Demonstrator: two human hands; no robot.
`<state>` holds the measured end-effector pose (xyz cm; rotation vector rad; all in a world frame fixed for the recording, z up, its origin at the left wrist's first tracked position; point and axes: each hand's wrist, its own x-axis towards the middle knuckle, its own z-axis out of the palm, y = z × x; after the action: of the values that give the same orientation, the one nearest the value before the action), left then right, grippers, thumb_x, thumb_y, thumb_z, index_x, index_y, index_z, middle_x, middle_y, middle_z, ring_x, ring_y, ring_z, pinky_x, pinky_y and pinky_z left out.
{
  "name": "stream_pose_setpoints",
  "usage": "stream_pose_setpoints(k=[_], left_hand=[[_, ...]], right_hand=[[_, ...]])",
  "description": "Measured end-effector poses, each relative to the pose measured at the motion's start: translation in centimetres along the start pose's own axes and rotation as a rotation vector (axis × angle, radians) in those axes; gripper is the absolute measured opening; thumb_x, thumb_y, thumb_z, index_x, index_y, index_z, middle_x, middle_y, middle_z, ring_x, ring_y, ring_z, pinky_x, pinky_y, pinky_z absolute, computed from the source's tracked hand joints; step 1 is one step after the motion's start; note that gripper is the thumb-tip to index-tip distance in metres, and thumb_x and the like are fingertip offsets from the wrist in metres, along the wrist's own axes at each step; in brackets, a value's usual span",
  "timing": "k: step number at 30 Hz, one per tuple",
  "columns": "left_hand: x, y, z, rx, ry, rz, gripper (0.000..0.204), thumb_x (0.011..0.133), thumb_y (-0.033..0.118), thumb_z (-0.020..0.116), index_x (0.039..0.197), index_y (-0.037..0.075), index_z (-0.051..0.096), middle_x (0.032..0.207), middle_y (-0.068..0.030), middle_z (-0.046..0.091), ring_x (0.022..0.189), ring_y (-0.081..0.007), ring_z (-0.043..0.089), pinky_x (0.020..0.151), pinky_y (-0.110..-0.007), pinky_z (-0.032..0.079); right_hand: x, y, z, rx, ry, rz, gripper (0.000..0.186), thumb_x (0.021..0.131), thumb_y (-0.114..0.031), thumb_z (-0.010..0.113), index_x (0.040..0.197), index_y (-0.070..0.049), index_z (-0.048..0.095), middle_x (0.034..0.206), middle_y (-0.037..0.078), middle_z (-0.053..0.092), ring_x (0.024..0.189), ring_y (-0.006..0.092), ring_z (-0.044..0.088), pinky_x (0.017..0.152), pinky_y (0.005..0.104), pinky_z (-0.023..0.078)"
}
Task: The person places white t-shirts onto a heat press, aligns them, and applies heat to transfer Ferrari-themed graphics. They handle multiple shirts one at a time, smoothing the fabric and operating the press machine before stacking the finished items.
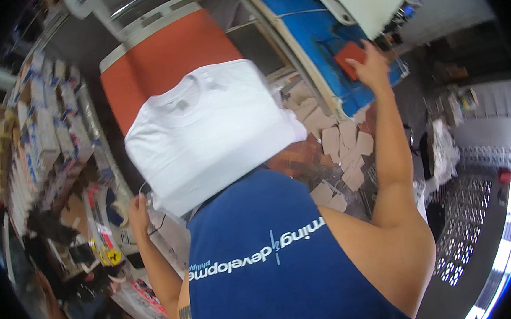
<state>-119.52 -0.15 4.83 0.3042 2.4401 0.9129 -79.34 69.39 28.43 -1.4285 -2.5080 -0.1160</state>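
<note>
A white T-shirt [223, 126] lies on an orange-red flat board [165, 53] in front of me, its neckline toward the far side. My left hand [138, 214] is low beside the shirt's left edge. Its fingers look drawn together near a thin pale loop, and what they hold, if anything, I cannot make out. To the right, my right hand [373, 68] reaches over a blue table [312, 37]. Its thumb and fingers are apart around the near right side of an orange-red flat block [349, 60]; the thumb overlaps the block, and a firm grip does not show.
Stacked boxes and frames [46, 127] line the left side. Brown cardboard pieces [346, 147] lie scattered below the blue table. A white panel [369, 0] stands at that table's far end. Plastic bags [441, 152] hang at the right.
</note>
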Motion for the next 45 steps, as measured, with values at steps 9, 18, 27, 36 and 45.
stream_pose_setpoints(k=[9,18,27,36,45], left_hand=[[-3.7,21.6,1.5,-0.255,0.298,0.468,0.020,0.103,0.010,0.063,0.114,-0.004,0.072,0.106,-0.0114,0.076,0.099,-0.0181,0.072,0.090,-0.029,0.054],[-0.5,30.6,2.6,0.121,-0.131,0.672,0.022,0.091,0.008,0.072,0.111,0.001,0.072,0.100,-0.0217,0.072,0.095,-0.0362,0.071,0.086,-0.041,0.054],[11.1,33.1,1.3,-0.300,0.309,0.731,0.024,0.093,0.007,0.071,0.117,0.006,0.078,0.109,-0.0162,0.077,0.098,-0.0243,0.075,0.087,-0.033,0.057],[15.6,33.6,5.4,-0.082,-0.365,0.500,0.032,0.095,0.018,0.074,0.121,-0.001,0.074,0.105,-0.0132,0.078,0.105,-0.0237,0.072,0.096,-0.033,0.053],[12.4,32.7,4.5,0.186,-0.181,0.448,0.028,0.086,0.019,0.080,0.107,0.001,0.076,0.103,-0.0197,0.076,0.096,-0.0366,0.072,0.087,-0.043,0.056]], right_hand=[[-13.0,-18.6,-1.3,0.664,0.284,-0.285,0.017,0.090,0.002,0.073,0.105,-0.003,0.067,0.095,0.011,0.064,0.084,0.0237,0.065,0.077,0.0346,0.054],[-11.0,-34.7,9.2,0.909,-0.435,-0.680,0.027,0.090,-0.020,0.080,0.107,-0.003,0.068,0.099,0.014,0.073,0.092,0.0318,0.070,0.087,0.0401,0.054],[-1.0,-39.0,11.9,0.289,-0.534,-0.968,0.018,0.084,-0.020,0.079,0.095,-0.007,0.073,0.093,0.011,0.074,0.099,0.0314,0.070,0.088,0.0487,0.048],[-1.8,-37.7,11.7,0.522,-0.269,-0.929,0.015,0.083,-0.017,0.079,0.094,-0.008,0.074,0.112,0.007,0.071,0.109,0.0301,0.063,0.089,0.0469,0.047],[-2.1,-37.6,13.6,0.592,-0.337,-0.835,0.014,0.085,-0.011,0.075,0.099,-0.009,0.074,0.105,0.006,0.073,0.106,0.0309,0.062,0.093,0.0473,0.045]])
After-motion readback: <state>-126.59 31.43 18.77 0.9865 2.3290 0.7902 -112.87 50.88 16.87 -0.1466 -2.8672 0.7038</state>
